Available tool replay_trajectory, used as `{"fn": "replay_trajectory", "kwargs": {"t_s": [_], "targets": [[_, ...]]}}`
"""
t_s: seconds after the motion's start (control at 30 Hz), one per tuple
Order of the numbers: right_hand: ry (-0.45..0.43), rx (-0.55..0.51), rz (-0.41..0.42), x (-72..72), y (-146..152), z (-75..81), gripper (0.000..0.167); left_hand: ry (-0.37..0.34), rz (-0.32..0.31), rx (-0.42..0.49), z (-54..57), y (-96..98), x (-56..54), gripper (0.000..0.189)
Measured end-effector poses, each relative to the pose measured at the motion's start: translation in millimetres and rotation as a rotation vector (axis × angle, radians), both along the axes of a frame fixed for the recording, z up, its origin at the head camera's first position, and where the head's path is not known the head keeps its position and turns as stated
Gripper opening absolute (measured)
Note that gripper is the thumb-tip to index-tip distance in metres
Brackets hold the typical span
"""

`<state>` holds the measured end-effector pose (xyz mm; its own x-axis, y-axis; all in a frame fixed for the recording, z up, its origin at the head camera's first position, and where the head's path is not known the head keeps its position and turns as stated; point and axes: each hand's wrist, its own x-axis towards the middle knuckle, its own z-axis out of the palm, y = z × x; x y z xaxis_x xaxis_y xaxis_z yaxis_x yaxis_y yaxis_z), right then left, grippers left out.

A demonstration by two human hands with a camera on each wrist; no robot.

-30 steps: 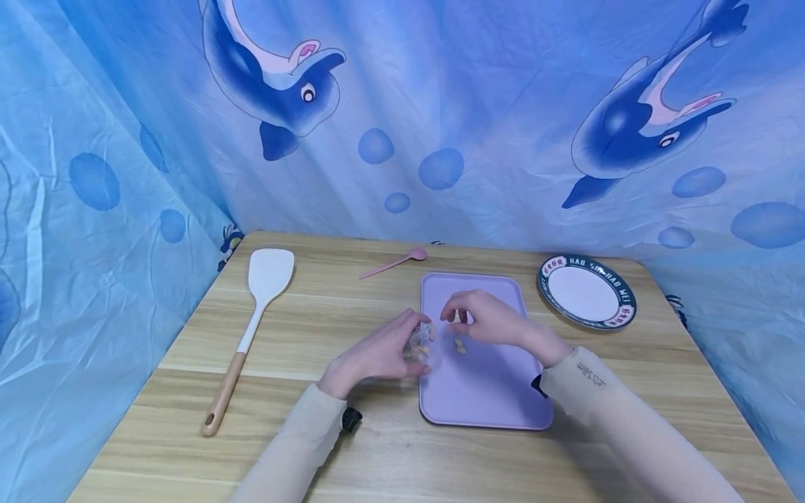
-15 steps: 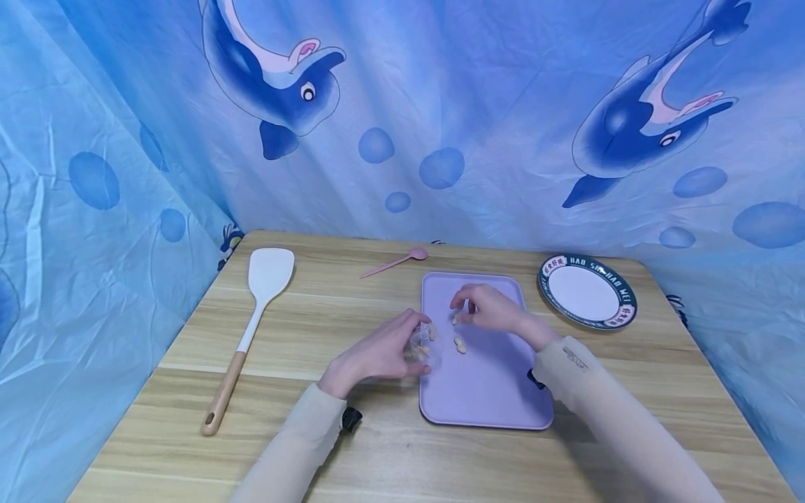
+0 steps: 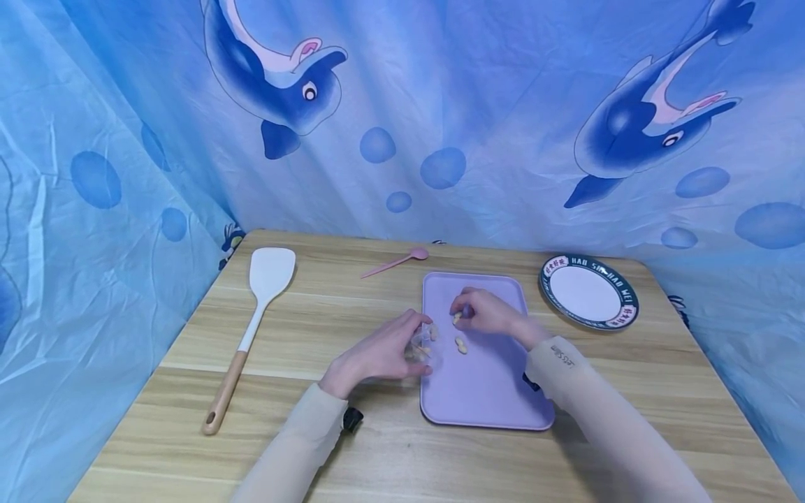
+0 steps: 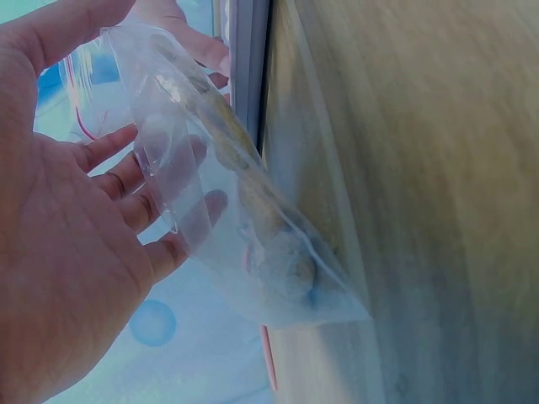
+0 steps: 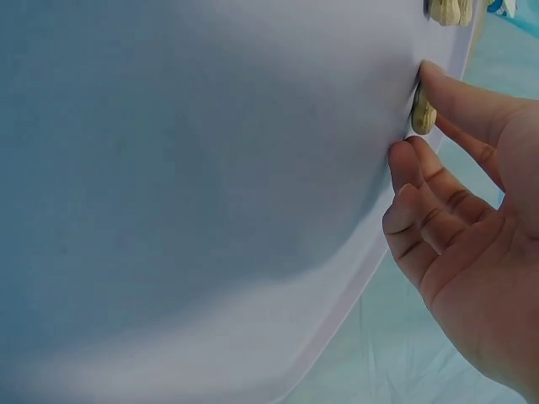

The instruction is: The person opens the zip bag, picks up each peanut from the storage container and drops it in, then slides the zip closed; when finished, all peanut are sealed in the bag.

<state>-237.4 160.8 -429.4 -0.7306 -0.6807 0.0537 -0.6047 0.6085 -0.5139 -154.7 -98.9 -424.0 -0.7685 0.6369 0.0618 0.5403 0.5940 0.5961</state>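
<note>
In the left wrist view, my left hand (image 4: 80, 210) holds a clear plastic bag (image 4: 219, 168), thumb on one side and fingers along the other. Several peanuts show through its film. The bag leans over the left edge of a lilac tray (image 3: 484, 398). Over the tray's far half, my right hand (image 3: 487, 313) bends down at a peanut (image 5: 424, 116), which sits between thumb and index fingertips close to the tray surface. A second peanut (image 3: 461, 345) lies on the tray just nearer to me, by the bag's mouth.
A white spatula (image 3: 270, 276) with a wooden handle lies at the left. Behind the tray is a small pink spoon (image 3: 397, 263). Right of the tray stands a green-rimmed white plate (image 3: 588, 292). A blue dolphin curtain (image 3: 497, 112) hangs behind the wooden table (image 3: 352, 454).
My right hand has shifted slightly left and its fingers have come in closer round the peanut. The left hand and the bag have kept their place.
</note>
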Motion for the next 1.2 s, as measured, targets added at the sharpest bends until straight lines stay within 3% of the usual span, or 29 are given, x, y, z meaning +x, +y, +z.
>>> {"fn": "replay_trajectory", "kwargs": {"t_s": [0.7,0.97,1.2], "targets": [[0.012,0.035,0.0,-2.0,-1,-0.8,0.007,0.004,-0.006,0.007,0.8,-0.1,0.9,0.077],[0.029,0.014,0.007,6.5,-3,20.3,0.008,0.007,-0.004,0.008,0.5,0.2,1.5,0.079],[0.085,-0.005,0.093,26.6,-13,47.0,0.012,0.012,0.007,0.0,0.0,0.5,0.9,0.081]]}}
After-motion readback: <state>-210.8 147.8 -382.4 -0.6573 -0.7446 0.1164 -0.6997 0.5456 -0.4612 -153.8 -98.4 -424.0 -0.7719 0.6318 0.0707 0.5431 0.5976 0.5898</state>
